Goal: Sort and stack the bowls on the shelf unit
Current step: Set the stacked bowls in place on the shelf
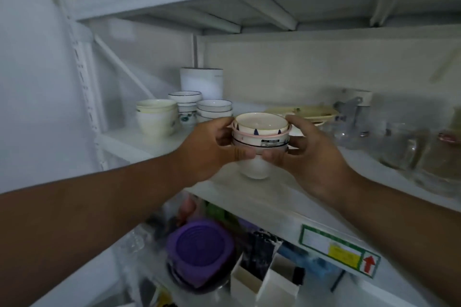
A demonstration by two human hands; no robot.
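Bare forearms (104, 207) — seemingly no sleeves

The top bowl (262, 123) of the held stack is cream with dark blue triangles along its side; the one beneath has a pink rim. The far left bowls (155, 117) are cream, those beside them white with dark blue rims (214, 107). Lower, near, sits a purple ribbed lid (200, 252); the shelf label (340, 250) is green-edged with yellow and a red arrow.

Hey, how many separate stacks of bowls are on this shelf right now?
4: cream bowl stack far left, dark-rimmed white stack beside it, second dark-rimmed stack next, and the mixed stack gripped between left hand and right hand. More may be hidden.
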